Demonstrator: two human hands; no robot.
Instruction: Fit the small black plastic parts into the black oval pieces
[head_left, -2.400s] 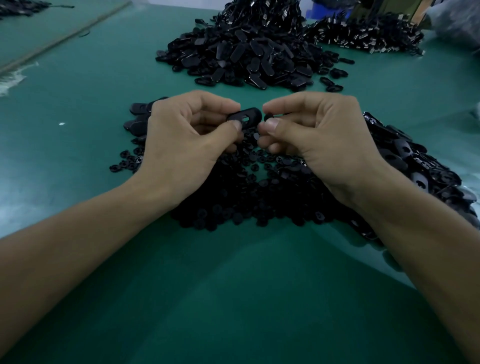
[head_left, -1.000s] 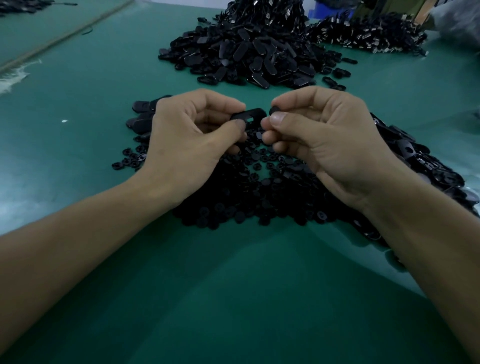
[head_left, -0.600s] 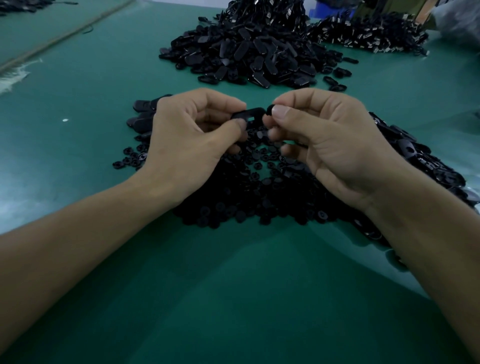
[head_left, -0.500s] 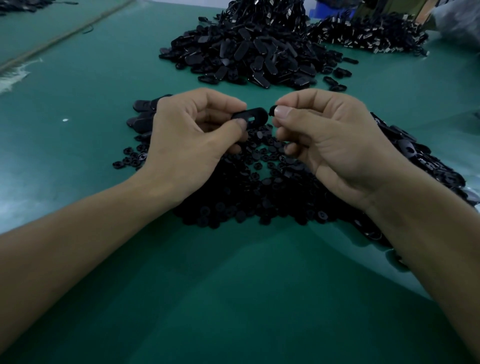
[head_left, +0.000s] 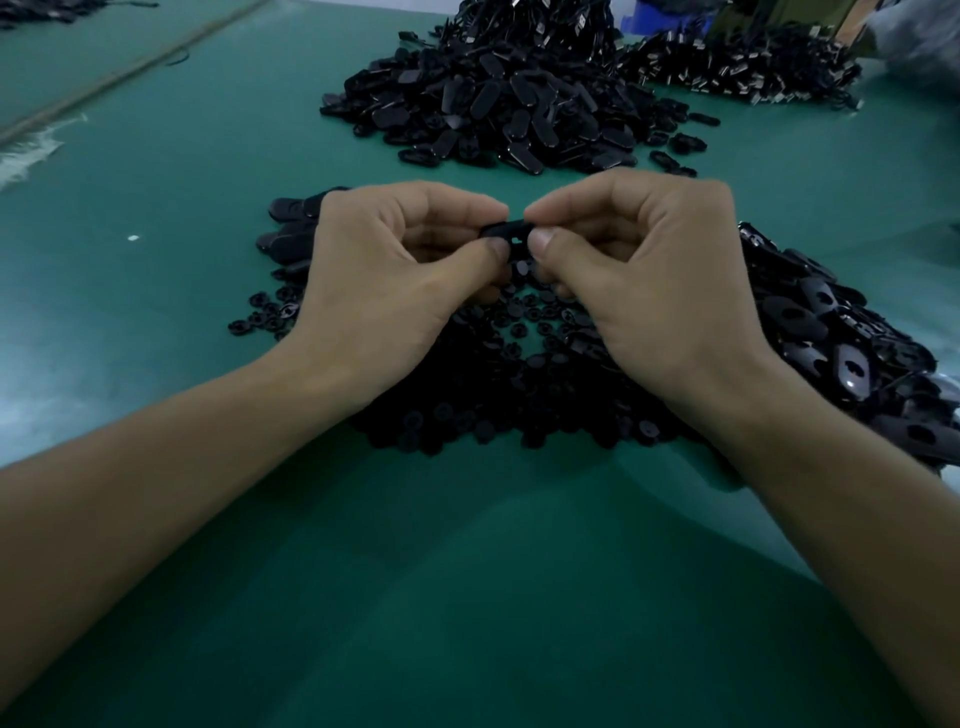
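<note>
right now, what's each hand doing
Left hand: pinches the left end of the oval piece.
Right hand: pinches the right end of the same oval piece.

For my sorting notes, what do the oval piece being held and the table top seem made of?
The oval piece: probably moulded black plastic, semi-gloss, given the faint sheen along its rounded edge. The table top: a smooth green mat or coated sheet, matte, with only soft dull reflections; exact material unclear.

Factory assembly bench, green work mat, bulk heaps of black plastic parts
</note>
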